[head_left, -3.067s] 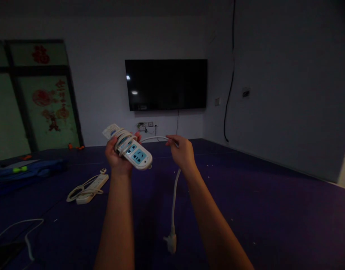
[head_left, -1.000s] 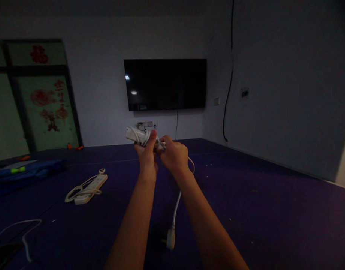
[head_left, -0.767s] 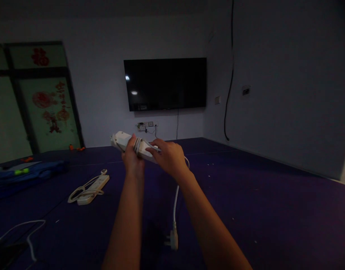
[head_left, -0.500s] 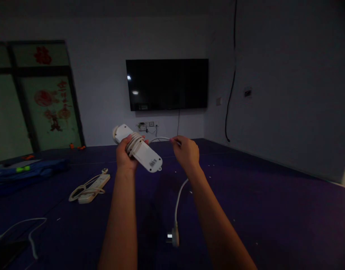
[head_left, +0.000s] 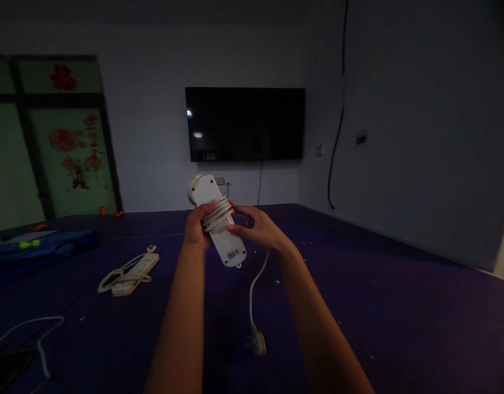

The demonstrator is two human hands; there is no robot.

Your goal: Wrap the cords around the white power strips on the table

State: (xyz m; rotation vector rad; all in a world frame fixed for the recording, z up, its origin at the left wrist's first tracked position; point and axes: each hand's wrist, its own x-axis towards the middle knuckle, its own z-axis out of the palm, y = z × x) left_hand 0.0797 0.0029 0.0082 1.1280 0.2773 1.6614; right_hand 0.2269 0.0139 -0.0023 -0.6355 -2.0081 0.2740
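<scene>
My left hand (head_left: pixel 197 227) is closed around a white power strip (head_left: pixel 231 243), held tilted with its screwed underside and barcode label towards me. Several turns of white cord (head_left: pixel 218 214) are wound about its middle, under my left thumb. My right hand (head_left: pixel 258 225) is curled at the right side of these turns, its thumb touching the strip and its other fingers partly hidden behind. From below that hand the cord's loose end hangs down to a white plug (head_left: pixel 259 343).
A second power strip (head_left: pixel 137 273) with looped cord lies on the purple surface (head_left: pixel 317 328) to the left. Farther left are a white cable (head_left: pixel 40 342), a dark flat object (head_left: pixel 9 366) and blue cloth (head_left: pixel 67 243). A television (head_left: pixel 245 125) hangs on the wall ahead.
My right hand has come left from the stretched cord to the power strip's side. The strip has moved slightly right and stands steeper, and the hanging plug has swung round.
</scene>
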